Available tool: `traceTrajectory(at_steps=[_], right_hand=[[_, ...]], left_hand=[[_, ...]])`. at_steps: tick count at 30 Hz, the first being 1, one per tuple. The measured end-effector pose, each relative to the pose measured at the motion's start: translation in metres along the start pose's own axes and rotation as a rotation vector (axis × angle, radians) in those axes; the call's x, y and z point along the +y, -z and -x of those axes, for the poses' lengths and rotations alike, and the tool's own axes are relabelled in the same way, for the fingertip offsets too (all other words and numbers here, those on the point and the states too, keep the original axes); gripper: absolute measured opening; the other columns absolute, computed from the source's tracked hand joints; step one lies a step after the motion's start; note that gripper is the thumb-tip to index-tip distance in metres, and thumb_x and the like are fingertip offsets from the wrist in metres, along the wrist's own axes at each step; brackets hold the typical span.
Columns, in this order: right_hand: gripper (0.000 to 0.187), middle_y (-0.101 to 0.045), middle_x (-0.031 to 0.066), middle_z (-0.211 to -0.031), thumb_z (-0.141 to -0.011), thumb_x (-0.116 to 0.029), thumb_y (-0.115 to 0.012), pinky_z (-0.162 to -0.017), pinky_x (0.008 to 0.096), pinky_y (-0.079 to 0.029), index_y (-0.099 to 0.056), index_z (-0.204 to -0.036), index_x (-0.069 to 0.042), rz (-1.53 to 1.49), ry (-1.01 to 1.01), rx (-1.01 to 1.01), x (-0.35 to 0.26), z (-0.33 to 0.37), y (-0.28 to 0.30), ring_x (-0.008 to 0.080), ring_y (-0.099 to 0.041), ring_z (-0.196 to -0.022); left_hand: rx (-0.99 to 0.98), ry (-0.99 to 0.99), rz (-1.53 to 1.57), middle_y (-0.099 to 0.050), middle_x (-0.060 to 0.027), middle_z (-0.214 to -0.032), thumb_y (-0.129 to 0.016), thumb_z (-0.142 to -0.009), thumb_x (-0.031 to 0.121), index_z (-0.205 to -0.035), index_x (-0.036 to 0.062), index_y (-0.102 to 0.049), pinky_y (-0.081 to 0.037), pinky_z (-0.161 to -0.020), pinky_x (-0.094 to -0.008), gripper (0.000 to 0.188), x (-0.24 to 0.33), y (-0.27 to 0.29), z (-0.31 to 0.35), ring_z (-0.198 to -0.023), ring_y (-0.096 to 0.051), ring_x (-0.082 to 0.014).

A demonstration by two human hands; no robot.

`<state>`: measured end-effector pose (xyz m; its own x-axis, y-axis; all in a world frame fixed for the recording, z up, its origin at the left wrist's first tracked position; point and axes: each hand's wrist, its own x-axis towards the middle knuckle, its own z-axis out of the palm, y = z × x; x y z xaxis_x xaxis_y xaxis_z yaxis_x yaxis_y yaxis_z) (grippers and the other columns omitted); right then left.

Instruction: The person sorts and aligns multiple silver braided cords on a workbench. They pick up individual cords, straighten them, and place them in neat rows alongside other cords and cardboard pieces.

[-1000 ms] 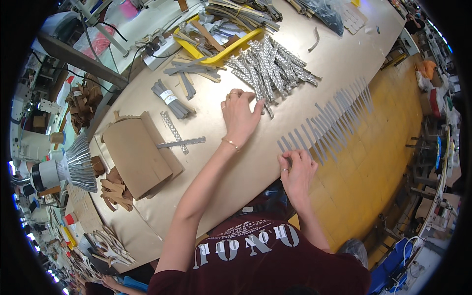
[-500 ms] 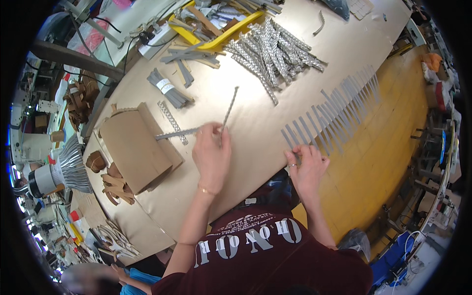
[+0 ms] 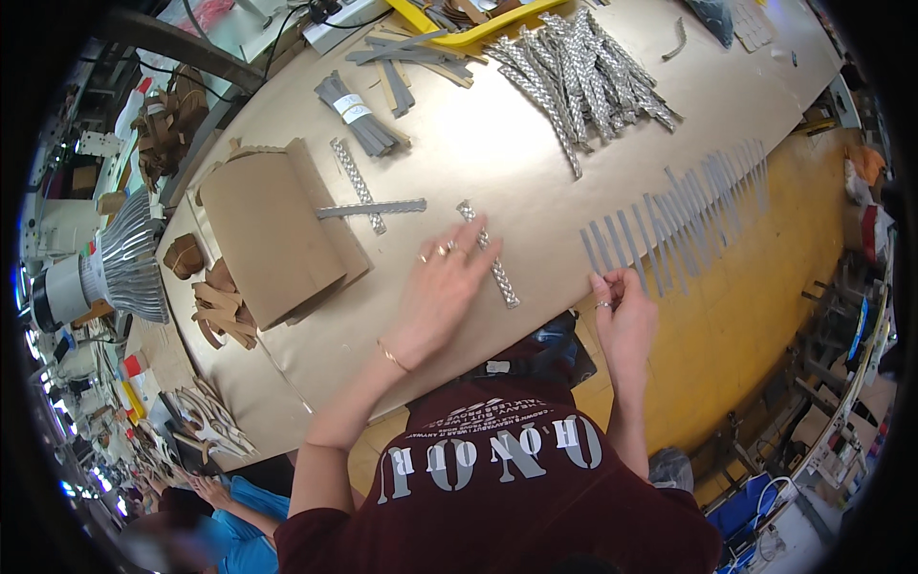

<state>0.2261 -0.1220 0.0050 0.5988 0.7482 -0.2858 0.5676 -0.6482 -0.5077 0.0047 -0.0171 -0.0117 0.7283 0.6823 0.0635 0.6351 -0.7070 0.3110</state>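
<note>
My left hand point(image 3: 442, 292) is over the paper-covered table, its fingers stretched out. The fingertips rest on or just above a silvery braided strip point(image 3: 500, 275), which lies flat and slanted. At the table's right edge, my right hand point(image 3: 628, 320) pinches the near end of a grey strip point(image 3: 590, 251), the leftmost in a row of grey strips point(image 3: 703, 215) that overhang the edge. Left of my left hand, a grey strip with a silvery edge point(image 3: 382, 208) lies across another braided strip point(image 3: 352, 177).
A brown cardboard piece point(image 3: 273, 234) stands at the left, beside brown scraps point(image 3: 225, 311). Farther back are a banded grey bundle point(image 3: 359, 115), a pile of braided strips point(image 3: 588, 81) and a yellow tray point(image 3: 469, 38). A co-worker's blue sleeve point(image 3: 251, 517) shows lower left.
My left hand has let go of the braided strip, which now lies flat on the table, and its fingers have spread. My right thumb and fingers have closed at the leftmost grey strip's end.
</note>
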Motion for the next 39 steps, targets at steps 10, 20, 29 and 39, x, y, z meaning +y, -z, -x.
traceTrajectory(at_steps=[10,20,29,39], right_hand=[[0.019,-0.065,0.0156,-0.07,-0.089,-0.018,-0.07,-0.065,0.0409,-0.047,-0.066,-0.096,0.0,0.0,0.094,-0.19,-0.003,0.0,0.026,0.0334,-0.062,-0.065],[0.015,-0.06,0.0129,-0.083,-0.092,-0.013,-0.066,-0.069,0.0365,-0.046,-0.062,-0.092,0.002,-0.206,0.447,-0.316,-0.032,-0.006,0.023,0.0283,-0.059,-0.076],[0.018,-0.062,0.0118,-0.083,-0.091,-0.016,-0.067,-0.067,0.0341,-0.046,-0.063,-0.091,0.001,-0.328,0.351,-0.692,-0.063,0.004,0.012,0.0247,-0.059,-0.074],[0.018,-0.061,0.014,-0.074,-0.09,-0.013,-0.067,-0.063,0.0378,-0.045,-0.064,-0.095,0.004,-0.198,0.512,-0.516,-0.081,0.007,-0.018,0.0249,-0.058,-0.065]], left_hand=[[0.027,-0.016,-0.007,-0.057,-0.0087,-0.128,-0.058,-0.083,0.008,-0.112,0.0106,-0.065,-0.04,-0.099,-0.0422,0.03,-0.025,-0.003,0.0,-0.117,-0.053,-0.0251],[0.336,0.284,0.428,-0.063,-0.0088,-0.116,-0.073,-0.081,0.005,-0.11,0.0088,-0.069,-0.045,-0.086,-0.0364,0.03,0.024,-0.014,0.052,-0.09,-0.061,-0.023],[0.234,0.763,1.701,-0.066,0.0023,-0.088,-0.066,-0.095,0.01,-0.1,-0.0034,-0.068,-0.043,-0.064,-0.0176,0.015,0.03,-0.007,0.042,-0.074,-0.053,-0.0001],[0.384,0.735,1.433,-0.066,-0.0007,-0.085,-0.068,-0.093,0.012,-0.098,-0.0001,-0.071,-0.043,-0.065,-0.0215,0.014,0.03,-0.01,0.039,-0.072,-0.054,-0.0056]])
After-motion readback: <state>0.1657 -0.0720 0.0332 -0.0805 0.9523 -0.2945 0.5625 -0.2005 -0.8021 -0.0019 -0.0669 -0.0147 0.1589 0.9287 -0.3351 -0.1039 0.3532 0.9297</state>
